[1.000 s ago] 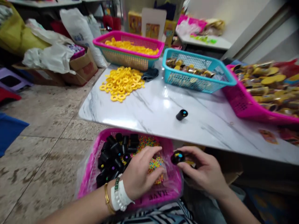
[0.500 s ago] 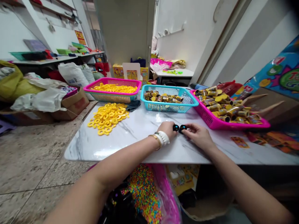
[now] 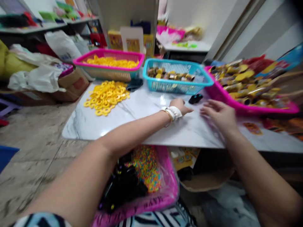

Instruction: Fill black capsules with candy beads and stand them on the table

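Left hand (image 3: pixel 181 107) and right hand (image 3: pixel 220 117) are coming away from two short black plastic cylinders (image 3: pixel 195 98).
Half a second ago each was pinching one; now those are sitting together on the white marble-patterned table (image 3: pixel 81 123), just in front of the light-blue plastic basket (image 3: pixel 168 86). Right hand's hanging open with nothing in it; left one's opening loosely and looking empty too, pretty blurry though.
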Tool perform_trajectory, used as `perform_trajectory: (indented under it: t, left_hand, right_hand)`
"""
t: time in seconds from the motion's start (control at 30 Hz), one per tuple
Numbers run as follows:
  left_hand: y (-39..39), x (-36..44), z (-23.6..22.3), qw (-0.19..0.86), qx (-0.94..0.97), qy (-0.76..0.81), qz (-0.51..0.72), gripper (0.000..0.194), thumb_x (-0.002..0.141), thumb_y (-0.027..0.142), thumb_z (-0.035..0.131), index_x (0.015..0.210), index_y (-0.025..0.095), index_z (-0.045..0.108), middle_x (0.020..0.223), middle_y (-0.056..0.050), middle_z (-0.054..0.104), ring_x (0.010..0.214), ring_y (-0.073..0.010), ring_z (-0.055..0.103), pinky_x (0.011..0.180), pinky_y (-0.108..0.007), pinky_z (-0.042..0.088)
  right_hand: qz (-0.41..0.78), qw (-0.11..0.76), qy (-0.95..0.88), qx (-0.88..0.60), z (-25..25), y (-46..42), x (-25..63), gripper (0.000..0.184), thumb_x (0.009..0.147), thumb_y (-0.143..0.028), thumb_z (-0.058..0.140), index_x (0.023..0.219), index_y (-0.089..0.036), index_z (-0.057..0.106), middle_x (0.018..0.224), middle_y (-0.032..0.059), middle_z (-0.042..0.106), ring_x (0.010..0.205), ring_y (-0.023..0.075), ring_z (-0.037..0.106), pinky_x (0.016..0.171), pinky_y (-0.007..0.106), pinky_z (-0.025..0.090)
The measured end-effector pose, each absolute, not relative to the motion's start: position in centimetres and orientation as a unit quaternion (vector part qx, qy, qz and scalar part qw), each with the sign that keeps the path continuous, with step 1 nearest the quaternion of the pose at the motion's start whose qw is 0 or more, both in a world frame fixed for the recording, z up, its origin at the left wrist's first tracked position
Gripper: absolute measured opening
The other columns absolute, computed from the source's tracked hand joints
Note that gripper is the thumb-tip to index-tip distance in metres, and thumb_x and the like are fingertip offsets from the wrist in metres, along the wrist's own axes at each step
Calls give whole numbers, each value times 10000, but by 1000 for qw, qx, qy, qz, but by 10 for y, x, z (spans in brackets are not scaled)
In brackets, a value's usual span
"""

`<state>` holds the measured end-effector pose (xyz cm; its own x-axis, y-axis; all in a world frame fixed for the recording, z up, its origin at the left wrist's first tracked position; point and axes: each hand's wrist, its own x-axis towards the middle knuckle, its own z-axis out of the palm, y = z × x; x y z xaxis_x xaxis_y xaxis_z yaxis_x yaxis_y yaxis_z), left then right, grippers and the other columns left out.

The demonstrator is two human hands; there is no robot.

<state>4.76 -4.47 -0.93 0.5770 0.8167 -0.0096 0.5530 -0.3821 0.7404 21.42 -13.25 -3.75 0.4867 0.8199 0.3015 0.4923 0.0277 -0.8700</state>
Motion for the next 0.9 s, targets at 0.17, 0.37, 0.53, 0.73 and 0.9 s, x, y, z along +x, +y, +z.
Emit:
perform_trajectory:
  t: [0.17,0.37,0.53,0.73,0.9]
  left_hand:
    - [-161,-91,-32,406,870,220,173,189,911,317,578,901,159,681,809,-28,677,757,-123,615,744,-258,482]
    - [-257,-201,-93,353,877,309,108,188,960,211,433,952,211,621,832,-32,639,740,-131,607,631,-227,456]
    - [-269,-208,-110,304,872,382,46,212,884,204,539,1075,218,627,1038,-65,643,929,-196,606,802,-305,505]
    - [-280,-213,-97,228,875,410,-120,210,896,318,564,912,152,692,899,-106,661,910,-269,591,809,-398,499]
    - [-286,-220,-93,232,873,405,-145,284,833,391,649,954,140,702,891,-112,670,927,-295,584,805,-396,495]
  right_hand:
    - [39,409,-581,-702,-26,-230,164,194,806,-344,718,952,-224,764,827,36,746,755,182,707,758,319,558]
    - [174,458,-445,-750,-42,-207,199,367,774,-451,716,977,-145,709,678,27,690,468,122,573,449,248,480]
    - [237,370,-583,-684,-18,-199,159,286,792,-419,707,921,-165,683,676,11,669,534,117,582,485,216,465]
    - [325,20,-856,-401,-61,-253,27,164,888,-190,557,988,-161,684,890,74,709,799,183,674,714,276,513]
    - [262,-172,-874,-372,-116,-268,-18,219,846,-285,596,996,-140,662,963,118,701,828,281,690,675,339,514]
